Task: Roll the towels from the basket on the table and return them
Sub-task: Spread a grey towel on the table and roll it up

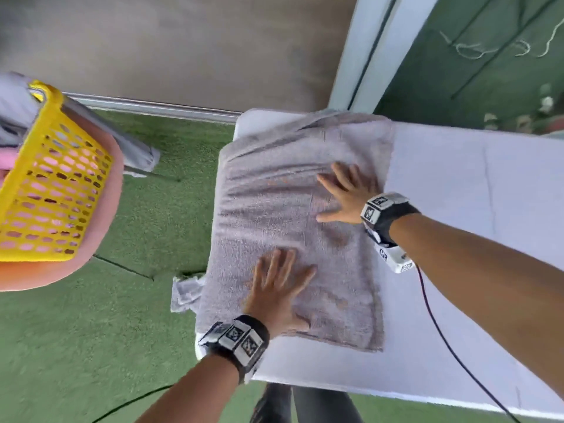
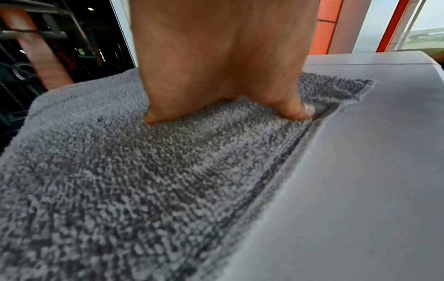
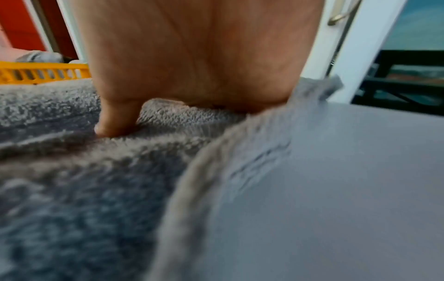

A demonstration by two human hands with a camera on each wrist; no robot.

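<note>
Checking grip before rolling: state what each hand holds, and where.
Nothing is gripped. Left hand and right hand both press flat, fingers spread, on the gray towel.

White table [image 1: 457, 184], grey towel [image 1: 274, 209] spread flat at its left end

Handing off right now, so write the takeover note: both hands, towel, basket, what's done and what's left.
Left hand: open, palm flat on the grey towel, near edge.
Right hand: open, flat on the towel's far right part.
Towel: spread on the white table, left edge draped over the table end, wrinkles on the far side.
Yellow basket: off to the left on a pink seat, more cloth inside.
Done: towel laid out.
Left: roll it, return it, repeat.
</note>
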